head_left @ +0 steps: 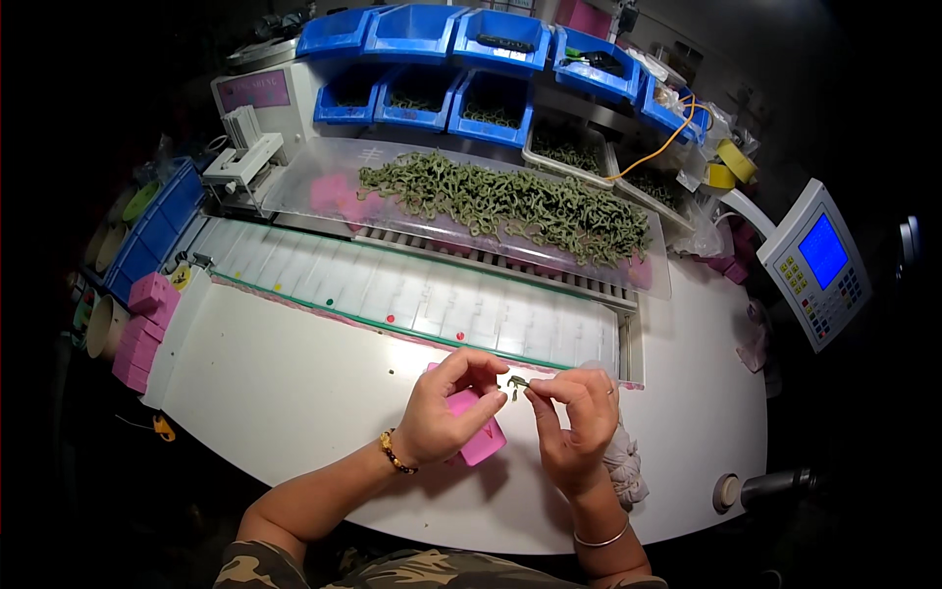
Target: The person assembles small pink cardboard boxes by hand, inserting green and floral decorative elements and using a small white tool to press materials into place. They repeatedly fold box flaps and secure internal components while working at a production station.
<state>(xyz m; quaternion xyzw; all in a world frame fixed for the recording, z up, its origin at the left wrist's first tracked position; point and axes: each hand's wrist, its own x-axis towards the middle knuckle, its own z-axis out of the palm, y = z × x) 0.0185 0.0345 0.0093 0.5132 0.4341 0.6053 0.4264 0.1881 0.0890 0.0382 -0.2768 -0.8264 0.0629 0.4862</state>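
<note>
My right hand (577, 417) pinches a small, dark green, dried curled sprig (519, 381) between thumb and forefinger. Just left of it, my left hand (446, 404) is open, its thumb and forefinger apart beside the sprig. Partly hidden under my left hand lies a small pink box (483, 448) on the white table. A large heap of similar green curled dried pieces (500, 201) is spread over a clear tray (304, 182) beyond the hands.
A white slatted conveyor (392, 299) with coloured dots crosses ahead of me. Blue bins (407, 39) stand at the back. Pink boxes (142, 334) are stacked left. A control panel (816, 263) with a blue screen stands right. A crumpled pale cloth (625, 466) lies by my right wrist.
</note>
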